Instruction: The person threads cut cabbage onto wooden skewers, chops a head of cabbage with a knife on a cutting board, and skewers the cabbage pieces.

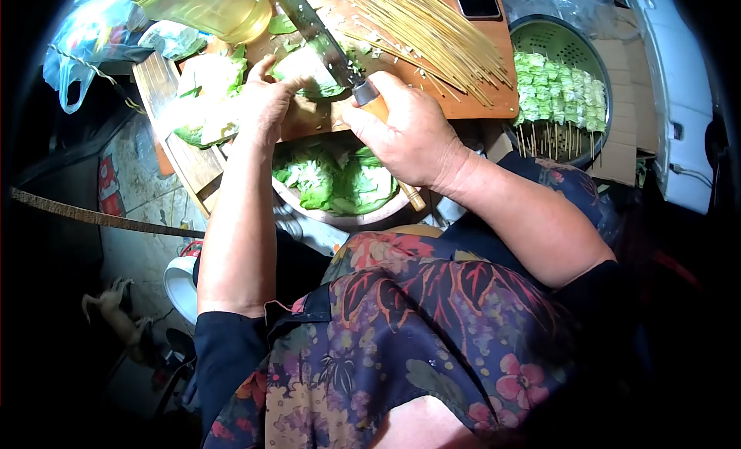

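A knife (323,47) with a long dark blade and a wooden handle is in my right hand (417,132), fingers wrapped round the handle. Green bits cling to the blade, which slants up and left over the board. Beneath it lies a cut piece of cabbage (302,66) on the orange-brown cutting board (332,115). My left hand (266,98) is beside that piece, with thumb and forefinger apart; its other fingers are partly hidden. To its left, a stack of pale cabbage leaves (210,94) lies at the board's edge.
Bamboo skewers (440,44) spread across the board near a phone (476,0). At right, a green colander (544,36) holds skewered cabbage (559,94). A bowl (378,215) of leaves (336,179) sits below the board. A yellowish jar (224,13) stands at upper left. An animal (116,310) lies on the floor.
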Available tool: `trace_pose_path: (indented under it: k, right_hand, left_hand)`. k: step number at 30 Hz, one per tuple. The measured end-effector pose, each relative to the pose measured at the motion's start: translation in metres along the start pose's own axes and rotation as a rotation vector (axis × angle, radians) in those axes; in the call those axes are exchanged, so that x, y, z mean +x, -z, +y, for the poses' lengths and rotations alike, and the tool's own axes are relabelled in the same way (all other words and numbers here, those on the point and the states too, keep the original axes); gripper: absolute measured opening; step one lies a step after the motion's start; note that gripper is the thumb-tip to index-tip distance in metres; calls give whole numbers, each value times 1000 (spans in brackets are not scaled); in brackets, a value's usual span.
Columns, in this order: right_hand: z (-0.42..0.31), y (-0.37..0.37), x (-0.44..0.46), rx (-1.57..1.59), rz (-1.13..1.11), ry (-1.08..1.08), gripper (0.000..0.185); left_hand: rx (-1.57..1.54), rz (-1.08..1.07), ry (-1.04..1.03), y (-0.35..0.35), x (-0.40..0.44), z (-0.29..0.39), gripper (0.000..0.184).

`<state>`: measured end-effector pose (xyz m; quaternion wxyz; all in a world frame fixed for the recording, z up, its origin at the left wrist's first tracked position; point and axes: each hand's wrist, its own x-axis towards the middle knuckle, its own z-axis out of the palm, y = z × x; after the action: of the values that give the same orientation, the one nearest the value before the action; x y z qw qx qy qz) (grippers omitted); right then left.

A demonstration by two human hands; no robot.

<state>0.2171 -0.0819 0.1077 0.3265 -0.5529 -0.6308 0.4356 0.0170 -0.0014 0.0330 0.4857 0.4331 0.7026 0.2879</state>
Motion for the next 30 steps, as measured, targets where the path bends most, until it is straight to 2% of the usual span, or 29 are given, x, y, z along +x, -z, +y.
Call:
trace_pose_path:
  k: [1, 3, 4, 7, 9, 11, 13, 15, 16, 17, 20, 24, 26, 30]
  right_hand:
    - [1, 1, 0, -1, 2, -2, 30]
    - [3, 1, -2, -69, -36, -48, 31]
    - [4, 1, -3, -70, -33, -50, 31]
    - [1, 3, -6, -257, -77, -98, 31]
    - [-7, 7, -9, -455, -175, 4, 33]
    - [6, -3, -12, -432, -147, -64, 34]
    - [3, -5, -16, -438, -198, -71, 35]
    - [3, -10, -20, -419, -184, -46, 33]
    - [-2, -11, -21, -390, -236, -102, 36]
    - [-5, -13, -22, -360, -289, -159, 38]
    - [-3, -19, -25, -358, -324, -129, 37]
    - [-4, -17, -25, -412, -339, -75, 35]
    - [-4, -15, -23, -428, -337, -76, 35]
    - [-5, -8, -15, -436, -360, -111, 35]
  left_hand:
    - [0, -3, 0, -2, 0, -1, 79]
    - [-147, -107, -72, -5, -3, -2, 65]
    - [-216, -129, -123, -9, -3, -5, 52]
    - [-76, -10, -154, -17, 3, -20, 49]
    - [-2, 45, -225, -21, 0, -22, 50]
    - [-108, 104, -81, -21, -21, -3, 44]
    - [-66, 111, -106, -16, -27, -6, 46]
    - [-249, -3, -252, -12, -25, -19, 44]
    - [28, 59, -248, -7, -25, -24, 40]
    - [31, 58, -245, -6, -26, -30, 40]
    - [-2, 14, -203, -2, -39, -26, 32]
    - [65, 57, -213, 1, -39, -27, 31]
    - [310, 118, -304, 1, -41, -19, 34]
    - [389, 158, -385, -3, -33, -18, 38]
